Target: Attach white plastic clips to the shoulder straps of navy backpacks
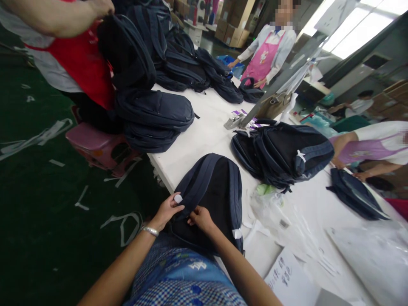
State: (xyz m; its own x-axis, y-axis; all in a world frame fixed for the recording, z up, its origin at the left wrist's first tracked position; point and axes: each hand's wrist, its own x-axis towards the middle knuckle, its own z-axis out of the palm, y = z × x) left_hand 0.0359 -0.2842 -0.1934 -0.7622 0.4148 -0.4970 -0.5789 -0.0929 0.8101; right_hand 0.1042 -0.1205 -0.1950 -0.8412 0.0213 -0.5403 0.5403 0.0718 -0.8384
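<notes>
A navy backpack (219, 191) lies at the table's near edge, its black back panel and two shoulder straps facing up. My left hand (167, 212) is closed on the lower end of the left shoulder strap (200, 182), beside a small white wrap (178, 198). My right hand (201, 219) has its fingers curled inward at the inner side of that same strap, against the black panel. What its fingertips grip, if anything, is hidden. Another white wrap (237, 233) sits low on the right strap.
Stacked navy backpacks (156, 110) stand at the table's far left; more (283, 153) lie to the right beside a metal post (274, 85). Clear plastic bags (376, 255) and a handwritten sheet (288, 276) lie at right. Co-workers stand around the table. A pink stool (92, 140) is at left.
</notes>
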